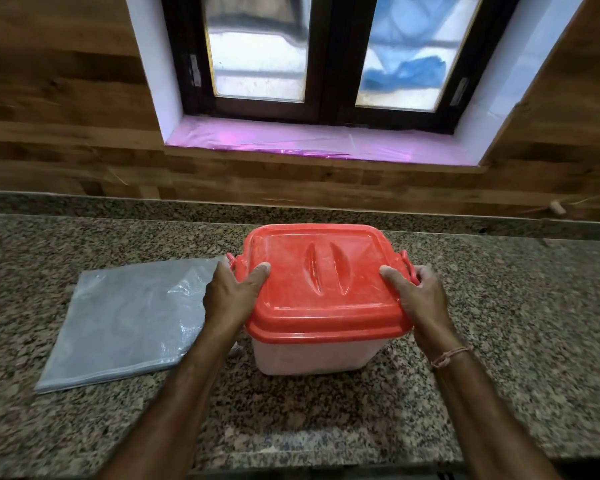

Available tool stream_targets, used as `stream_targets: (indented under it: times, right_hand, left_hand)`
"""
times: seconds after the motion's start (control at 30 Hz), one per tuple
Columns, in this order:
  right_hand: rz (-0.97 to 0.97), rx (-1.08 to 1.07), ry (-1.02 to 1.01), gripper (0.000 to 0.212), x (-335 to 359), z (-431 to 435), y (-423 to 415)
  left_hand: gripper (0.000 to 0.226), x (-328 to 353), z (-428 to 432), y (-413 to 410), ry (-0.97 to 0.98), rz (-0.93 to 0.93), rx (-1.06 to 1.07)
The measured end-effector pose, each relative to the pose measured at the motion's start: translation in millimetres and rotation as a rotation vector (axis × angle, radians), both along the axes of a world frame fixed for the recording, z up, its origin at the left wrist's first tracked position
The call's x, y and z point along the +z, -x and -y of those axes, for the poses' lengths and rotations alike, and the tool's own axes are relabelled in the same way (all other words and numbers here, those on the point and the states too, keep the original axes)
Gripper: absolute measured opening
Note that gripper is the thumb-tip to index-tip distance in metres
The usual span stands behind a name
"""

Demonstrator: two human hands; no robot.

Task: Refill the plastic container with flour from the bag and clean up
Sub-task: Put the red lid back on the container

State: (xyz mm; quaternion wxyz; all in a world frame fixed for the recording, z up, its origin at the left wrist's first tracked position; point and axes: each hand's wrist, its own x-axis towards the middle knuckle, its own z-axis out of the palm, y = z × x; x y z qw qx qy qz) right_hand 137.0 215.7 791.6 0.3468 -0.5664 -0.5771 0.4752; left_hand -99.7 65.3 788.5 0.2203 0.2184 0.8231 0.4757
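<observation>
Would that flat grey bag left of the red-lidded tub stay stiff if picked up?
Probably floppy: the grey bag lies thin and flat, creased. Likely light, since it looks empty. Its sheen suggests it slides easily on the counter.

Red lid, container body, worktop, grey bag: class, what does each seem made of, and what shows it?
Red lid: glossy moulded plastic, judging by highlights on its ridges. Container body: whitish translucent plastic, seemingly. Worktop: speckled polished stone, probably granite. Grey bag: thin shiny plastic, perhaps woven; creases glint.
</observation>
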Motion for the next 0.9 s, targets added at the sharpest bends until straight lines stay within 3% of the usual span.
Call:
stream_targets:
  times: [0.1,0.23,0.33,0.43,0.57,0.77,0.9]
  right_hand:
    - [0.267,0.068,-0.210,0.041,4,6,5]
    - [0.659,0.125,-0.355,0.052,5,7,12]
    - [0.766,0.209,-0.376,0.058,8,2,12]
    - [0.598,0.295,-0.345,0.062,11,-4,7]
    - [-0.020,0.225,0.145,0.072,13,-6,-6]
    - [-0.151,0.085,0.163,0.043,5,-40,8]
    - [-0.162,0.064,0.130,0.033,15,-94,30]
  left_hand:
    - [0.061,4,0,-9,0.108,-0.163,-0.115]
    - [0.071,2,-2,-12,0.209,-0.306,-0.189]
    - [0.073,-3,-5,-8,0.244,-0.308,-0.204]
    - [0.077,-5,-4,-4,0.187,-0.248,-0.216]
    - [0.082,-10,4,-8,0.074,-0.066,-0.059]
    - [0.037,4,-28,-7,-0.073,0.050,0.119]
    - [0.031,15,-80,18,-0.092,0.018,0.101]
